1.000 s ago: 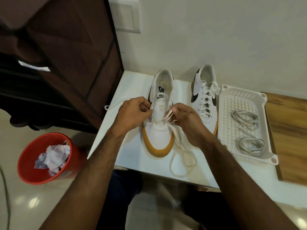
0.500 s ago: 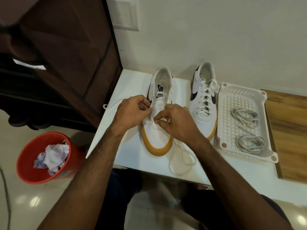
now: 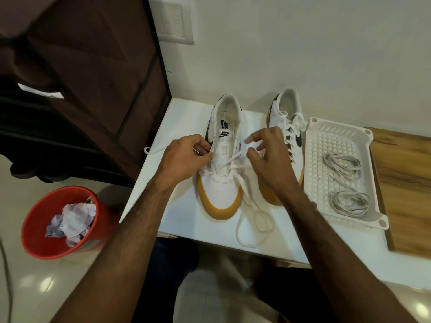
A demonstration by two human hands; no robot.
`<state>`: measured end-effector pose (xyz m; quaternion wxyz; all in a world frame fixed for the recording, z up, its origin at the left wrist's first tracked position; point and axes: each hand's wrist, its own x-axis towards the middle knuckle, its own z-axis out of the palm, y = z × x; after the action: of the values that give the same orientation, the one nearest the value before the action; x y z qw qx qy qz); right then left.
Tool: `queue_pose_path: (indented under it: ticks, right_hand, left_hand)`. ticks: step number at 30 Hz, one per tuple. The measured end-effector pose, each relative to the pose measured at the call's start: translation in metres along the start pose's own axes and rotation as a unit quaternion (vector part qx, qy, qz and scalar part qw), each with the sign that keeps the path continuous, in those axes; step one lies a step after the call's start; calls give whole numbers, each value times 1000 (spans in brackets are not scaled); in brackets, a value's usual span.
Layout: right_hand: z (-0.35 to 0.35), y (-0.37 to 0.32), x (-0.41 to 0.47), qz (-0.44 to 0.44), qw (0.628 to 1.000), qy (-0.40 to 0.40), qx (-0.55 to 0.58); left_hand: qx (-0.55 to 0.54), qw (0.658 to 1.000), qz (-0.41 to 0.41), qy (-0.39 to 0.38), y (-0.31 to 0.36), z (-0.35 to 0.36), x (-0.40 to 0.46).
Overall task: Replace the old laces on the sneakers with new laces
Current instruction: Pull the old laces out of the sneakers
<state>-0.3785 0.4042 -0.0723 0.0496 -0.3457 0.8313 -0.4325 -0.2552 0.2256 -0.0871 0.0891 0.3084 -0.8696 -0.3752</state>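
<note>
Two hands at work over the near sneaker [image 3: 221, 183]: left hand [image 3: 184, 157] w/ fingers curled, pinching the white lace [image 3: 235, 157] at the shoe's left eyelet edge; right hand [image 3: 268, 157] raised just above the right eyelets, thumb & forefinger pinching a strand of the same lace, other fingers loosely bent. Lace crosses the tongue low down, then trails off the toe in 1 loose loop [image 3: 254, 227] on the bench [image 3: 177, 201], reaching its front edge. 2 sneakers total, side by side, toes toward the person; 2nd sneaker [image 3: 289, 117] fully laced, partly behind the right hand. Rt of it, 1 white perforated tray [image 3: 340, 141] holding 2 coiled grey laces [image 3: 342, 162]. Wooden board [image 3: 405, 183] just beyond the tray. On the floor at left, 1 red bin [image 3: 46, 238] w/ crumpled paper [image 3: 72, 217] inside
</note>
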Motion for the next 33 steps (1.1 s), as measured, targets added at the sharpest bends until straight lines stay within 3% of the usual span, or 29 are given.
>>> queue_pose_path:
  ticks: [5, 8, 14, 19, 23, 26, 30, 33]
  right_hand:
    - [17, -11, -5, -128, 975, -85, -159]
    - [30, -10, -10, -152, 951, -127, -237]
    - [31, -14, -7, -149, 939, -56, -304]
    - [8, -7, 1, -73, 960, 57, -264]
    - [-5, -2, 2, 24, 991, 100, -90]
    - [-3, -3, 0, -50, 992, 36, -111]
    - [14, -7, -6, -172, 959, -78, -213]
    - [25, -8, -10, -163, 947, -136, -240]
  left_hand:
    - [-21, 1000, -1, 3, -2, -1, 0]
    - [-19, 1000, -2, 2, -2, -1, 1]
    - [-14, 1000, -6, -4, -3, -2, 2]
    - [-11, 1000, -8, -6, -5, -2, 3]
    - [-13, 1000, -9, -12, -4, -2, 3]
    - [-17, 1000, -11, -12, -4, -2, 3]
    - [-23, 1000, -10, -8, -4, -2, 2]
    - [-18, 1000, -14, -9, -2, -1, 2]
